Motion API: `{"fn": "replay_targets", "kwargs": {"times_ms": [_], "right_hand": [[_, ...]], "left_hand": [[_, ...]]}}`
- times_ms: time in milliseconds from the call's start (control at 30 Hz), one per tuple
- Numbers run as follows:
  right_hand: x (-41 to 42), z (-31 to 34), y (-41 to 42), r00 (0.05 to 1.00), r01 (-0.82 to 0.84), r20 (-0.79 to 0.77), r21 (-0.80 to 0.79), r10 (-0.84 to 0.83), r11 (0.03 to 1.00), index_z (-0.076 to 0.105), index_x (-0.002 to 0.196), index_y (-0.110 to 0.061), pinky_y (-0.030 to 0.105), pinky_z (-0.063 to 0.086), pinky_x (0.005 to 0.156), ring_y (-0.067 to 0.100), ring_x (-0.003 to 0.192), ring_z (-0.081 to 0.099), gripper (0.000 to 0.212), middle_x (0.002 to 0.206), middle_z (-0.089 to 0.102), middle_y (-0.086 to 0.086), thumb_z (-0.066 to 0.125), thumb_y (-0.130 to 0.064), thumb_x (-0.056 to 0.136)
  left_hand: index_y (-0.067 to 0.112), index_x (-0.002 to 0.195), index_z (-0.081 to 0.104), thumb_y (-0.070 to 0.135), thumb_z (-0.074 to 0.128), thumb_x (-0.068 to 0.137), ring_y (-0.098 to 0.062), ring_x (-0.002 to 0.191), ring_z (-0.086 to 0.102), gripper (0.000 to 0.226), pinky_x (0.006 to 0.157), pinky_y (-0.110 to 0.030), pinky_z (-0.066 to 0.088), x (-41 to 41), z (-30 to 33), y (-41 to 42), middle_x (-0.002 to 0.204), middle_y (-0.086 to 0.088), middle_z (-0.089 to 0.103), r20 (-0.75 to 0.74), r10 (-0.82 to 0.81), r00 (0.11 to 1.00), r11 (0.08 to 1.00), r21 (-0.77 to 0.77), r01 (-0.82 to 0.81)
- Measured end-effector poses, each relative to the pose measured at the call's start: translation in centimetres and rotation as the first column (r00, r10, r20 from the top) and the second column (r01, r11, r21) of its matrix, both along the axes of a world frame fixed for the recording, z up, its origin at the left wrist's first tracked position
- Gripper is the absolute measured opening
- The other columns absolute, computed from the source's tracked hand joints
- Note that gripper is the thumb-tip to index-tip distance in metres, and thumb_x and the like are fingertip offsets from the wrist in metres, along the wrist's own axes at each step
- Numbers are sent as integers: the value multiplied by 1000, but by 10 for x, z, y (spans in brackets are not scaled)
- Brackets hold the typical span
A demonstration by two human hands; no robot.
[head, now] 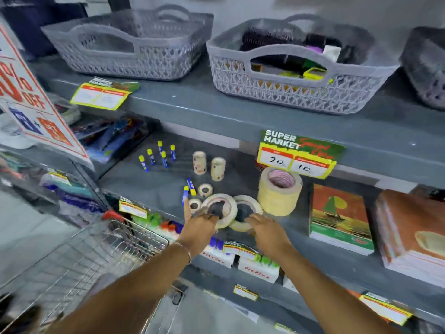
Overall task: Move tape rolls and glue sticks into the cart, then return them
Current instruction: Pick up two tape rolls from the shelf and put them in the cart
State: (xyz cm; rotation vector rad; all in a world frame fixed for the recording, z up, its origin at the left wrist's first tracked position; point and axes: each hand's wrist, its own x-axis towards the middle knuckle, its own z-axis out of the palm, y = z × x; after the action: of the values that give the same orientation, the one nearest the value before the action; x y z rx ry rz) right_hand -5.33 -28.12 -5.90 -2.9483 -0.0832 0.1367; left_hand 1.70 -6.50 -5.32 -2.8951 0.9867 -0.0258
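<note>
Two flat tape rolls lie side by side at the shelf's (240,131) front edge: left roll (220,209) under my left hand (201,227), right roll (245,212) under my right hand (265,231). Grip: fingers curled on each roll, seemingly not yet clamped. Glue sticks (189,190) lie just left; cart (79,256) is lower left.

Bare shelf (149,186) left of lying glue sticks (188,190); masking-tape stack (279,191) crowding right.
</note>
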Motion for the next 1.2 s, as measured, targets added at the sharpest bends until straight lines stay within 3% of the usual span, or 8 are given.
{"fn": "replay_targets", "kwargs": {"times_ms": [133,233,400,467,600,800,1000,1200], "right_hand": [[5,-6,-7,997,-41,58,2,41,999,60,116,-16,40,52,83,29,103,59,46,114,62,4,61,2,74],[6,-5,-9,980,-74,182,-24,77,997,64,105,-17,34,53,73,25,89,62,30,101,66,0,71,-10,77],[11,7,3,934,-177,309,-40,180,984,65,103,-16,33,54,69,24,84,61,28,100,67,-2,72,-9,76],[19,14,17,910,-251,332,-38,249,967,65,104,-15,35,56,71,26,87,61,30,103,67,0,70,-7,76],[42,24,67,876,-367,315,-57,365,929,64,108,-21,35,53,75,23,91,61,38,106,67,-5,70,-10,72],[73,7,169,740,-594,323,-96,590,798,60,100,-24,38,48,72,23,89,55,27,97,66,-4,65,-24,73],[89,-22,278,604,-771,158,-134,781,623,57,88,-21,40,41,80,27,92,56,14,91,62,-1,62,-23,74],[111,-71,380,400,-914,-212,-19,892,405,65,99,-18,45,37,88,29,110,50,22,103,63,5,64,-26,79]], "left_hand": [[26,82,65,13,77,58,-16,96,65,30,110,-64,-8,-3,2,6,79,9,66,75,-15,997,1000,-15,17],[28,89,66,11,75,61,-12,93,65,33,116,-54,-8,-3,5,16,86,11,64,133,-77,988,993,-73,88],[23,103,67,25,64,75,-16,92,69,28,109,-51,20,-4,16,58,98,3,70,238,-77,968,977,-177,121],[20,106,65,27,50,81,-18,94,67,30,107,-48,19,-8,23,85,100,1,69,248,-13,969,977,-201,65],[21,110,63,27,67,79,-25,103,63,32,106,-47,28,-12,23,153,107,0,66,161,153,975,973,-199,-119],[22,99,67,35,71,76,-26,92,65,28,91,-33,33,-44,1,253,101,1,68,82,353,932,931,-131,-341],[23,94,69,38,71,70,-25,81,65,28,84,-34,34,-83,-58,332,88,3,67,-62,515,855,856,-21,-517],[25,87,72,42,73,66,-23,78,65,27,77,-37,48,-111,-134,382,84,5,67,-224,638,737,768,104,-632]]}}
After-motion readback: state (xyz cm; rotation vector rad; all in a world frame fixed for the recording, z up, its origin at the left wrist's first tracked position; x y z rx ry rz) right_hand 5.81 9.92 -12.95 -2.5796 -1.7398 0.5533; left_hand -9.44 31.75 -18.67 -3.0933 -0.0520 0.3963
